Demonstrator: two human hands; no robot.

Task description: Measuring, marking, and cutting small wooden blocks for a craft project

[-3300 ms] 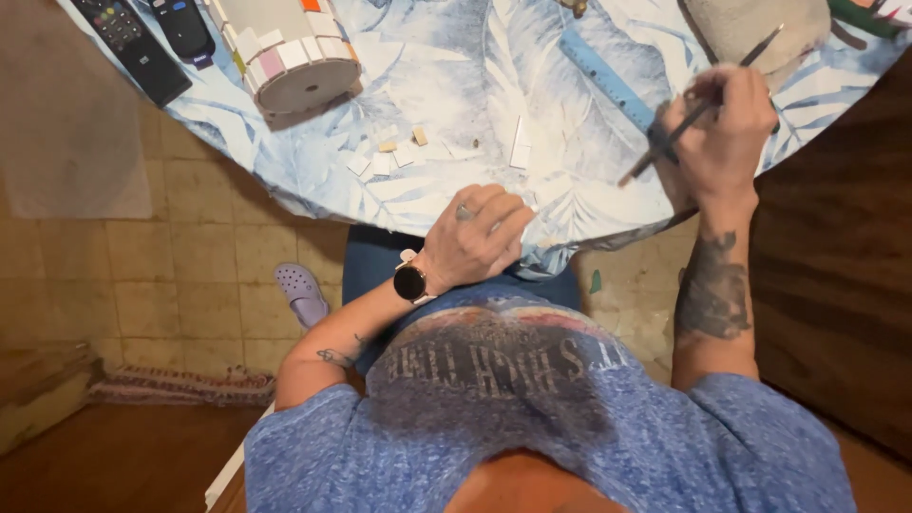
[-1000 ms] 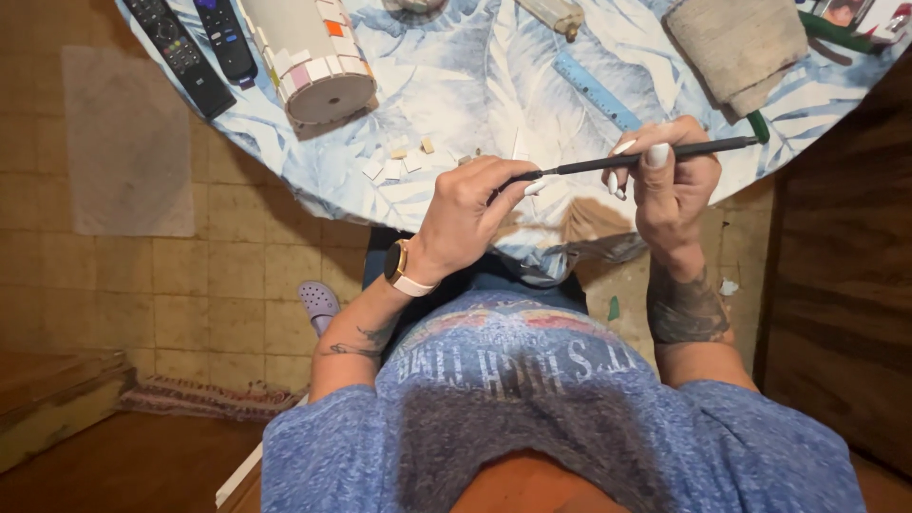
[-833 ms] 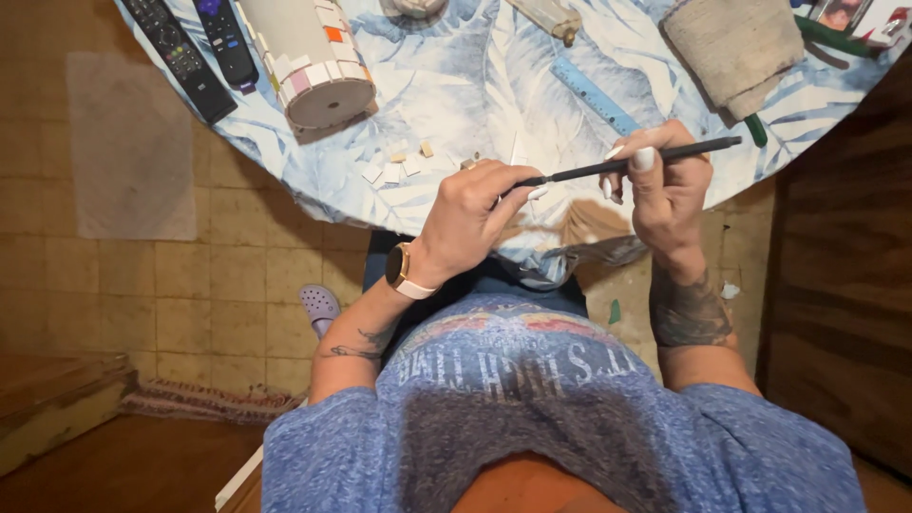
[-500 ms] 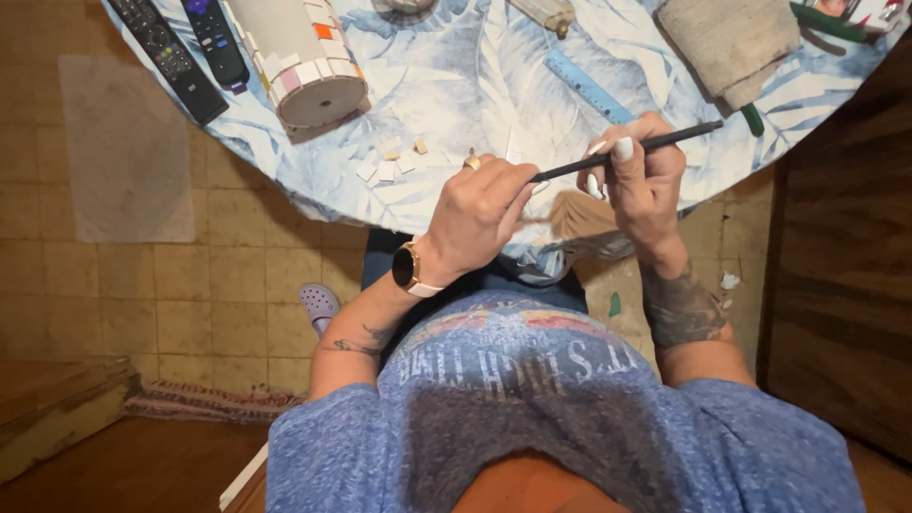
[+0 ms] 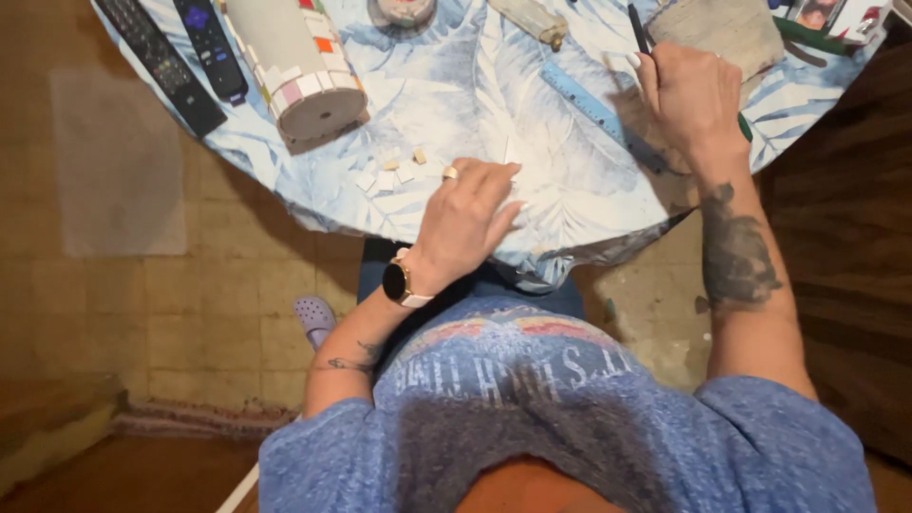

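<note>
Right hand (image 5: 692,93) grip hides most of the thin dark brush (image 5: 636,25).

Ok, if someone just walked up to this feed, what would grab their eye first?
Probably the right hand over the far right of the round table, gripping a thin dark brush. Next, the left hand resting at the near edge beside a scatter of small pale tile pieces. At the far left lies a cylinder clad in coloured tiles, beside two remotes.
</note>
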